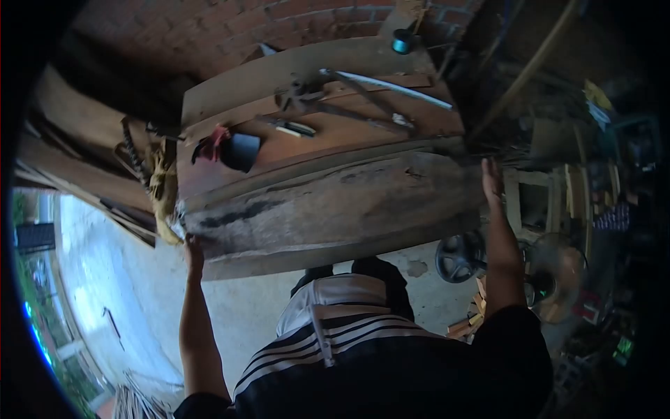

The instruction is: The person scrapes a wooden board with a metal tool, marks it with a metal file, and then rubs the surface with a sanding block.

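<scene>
A long, rough wooden slab [335, 206] with rounded edges and a dark streak near its left end lies across the front of the workbench [230, 87]. My left hand [195, 255] grips the slab's left end, fingers partly hidden by its edge. At the opposite end, my right hand [492, 180] presses against the wood, fingers pointing away from me. Behind the slab are a dark cup-like container [241, 151], a red and black item [211, 143], a small tool with a pale and dark handle [296, 129] and a rusty metal tool [300, 96].
A pale strip [394, 89] and a teal spool [401, 42] lie towards the bench's back. Large boards [84, 150] lean at the left. A dark wheel [459, 257] and wood pieces [467, 318] are low at the right. A brick wall [209, 35] stands behind.
</scene>
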